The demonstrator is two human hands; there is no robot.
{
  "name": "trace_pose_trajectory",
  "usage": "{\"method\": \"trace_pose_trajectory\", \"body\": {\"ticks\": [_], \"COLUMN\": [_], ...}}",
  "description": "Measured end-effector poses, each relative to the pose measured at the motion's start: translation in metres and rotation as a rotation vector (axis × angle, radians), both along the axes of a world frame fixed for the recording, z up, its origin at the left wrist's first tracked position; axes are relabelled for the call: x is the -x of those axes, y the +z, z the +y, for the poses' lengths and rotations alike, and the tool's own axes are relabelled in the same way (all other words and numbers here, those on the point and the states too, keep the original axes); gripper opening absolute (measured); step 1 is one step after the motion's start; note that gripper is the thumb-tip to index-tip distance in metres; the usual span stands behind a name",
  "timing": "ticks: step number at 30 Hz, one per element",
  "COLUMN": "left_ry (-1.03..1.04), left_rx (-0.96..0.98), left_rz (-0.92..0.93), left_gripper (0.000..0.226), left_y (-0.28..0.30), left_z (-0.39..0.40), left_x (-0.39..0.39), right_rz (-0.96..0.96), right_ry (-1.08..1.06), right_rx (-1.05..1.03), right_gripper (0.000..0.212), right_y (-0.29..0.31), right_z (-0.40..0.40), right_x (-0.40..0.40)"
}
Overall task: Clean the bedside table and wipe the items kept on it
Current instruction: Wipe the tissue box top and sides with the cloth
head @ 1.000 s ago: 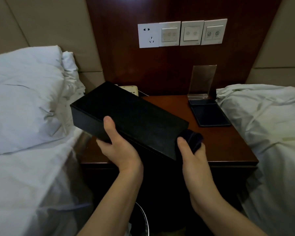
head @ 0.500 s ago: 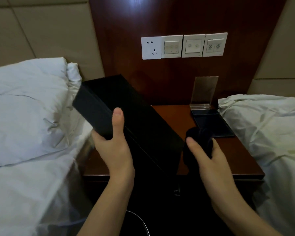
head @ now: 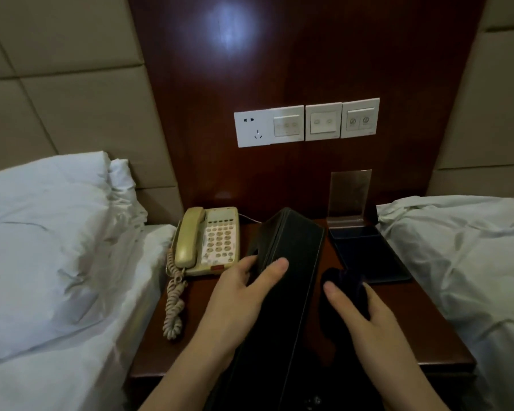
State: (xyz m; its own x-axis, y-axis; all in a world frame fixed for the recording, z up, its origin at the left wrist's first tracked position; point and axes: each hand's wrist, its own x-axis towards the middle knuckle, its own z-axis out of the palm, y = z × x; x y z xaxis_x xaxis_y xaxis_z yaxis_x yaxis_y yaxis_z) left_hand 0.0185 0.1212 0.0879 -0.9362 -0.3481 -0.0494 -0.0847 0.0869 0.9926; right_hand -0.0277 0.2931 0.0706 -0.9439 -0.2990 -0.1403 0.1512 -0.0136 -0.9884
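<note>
Left hand grips black box beside cloth.

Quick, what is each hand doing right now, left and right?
Left hand: grips the long black leather-look box, thumb across its top.
Right hand: holds the dark blue wiping cloth, fingers curled round it.

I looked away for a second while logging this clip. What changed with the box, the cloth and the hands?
The left hand has turned the black box from flat and crosswise to end-on, uncovering the telephone. The right hand, still gripping the dark cloth, came off the box. Tray and acrylic stand unmoved.
</note>
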Motion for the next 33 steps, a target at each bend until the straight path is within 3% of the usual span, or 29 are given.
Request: {"method": "trace_pose_trajectory", "body": {"ticks": [10,14,21,26,33], "left_ry": [-0.095,-0.199,-0.398,-0.384,-0.471], "left_rx": [0.119,0.368,0.783,0.827,0.921], "left_rz": [-0.021,-0.066,-0.069,-0.079,-0.217], "left_gripper": [0.019,0.045,0.082,0.089,0.085], "left_y": [0.021,0.026,0.003,-0.019,-0.036], "left_z": [-0.003,-0.015,-0.043,-0.056,-0.064], "left_x": [0.083,0.133,0.194,0.215,0.235], "right_rz": [-0.065,-0.093,-0.096,-0.09,-0.108], "right_ry": [-0.134,-0.134,-0.156,-0.15,-0.17], "right_rx": [0.061,0.068,0.06,0.047,0.013], "right_gripper": [0.026,0.032,0.015,0.033,0.041], "right_y": [-0.008,-0.013,-0.019,-0.028,-0.041], "right_z": [0.02,0.018,0.016,0.013,-0.004], "right_x": [0.058,0.077,0.092,0.096,0.099]}}
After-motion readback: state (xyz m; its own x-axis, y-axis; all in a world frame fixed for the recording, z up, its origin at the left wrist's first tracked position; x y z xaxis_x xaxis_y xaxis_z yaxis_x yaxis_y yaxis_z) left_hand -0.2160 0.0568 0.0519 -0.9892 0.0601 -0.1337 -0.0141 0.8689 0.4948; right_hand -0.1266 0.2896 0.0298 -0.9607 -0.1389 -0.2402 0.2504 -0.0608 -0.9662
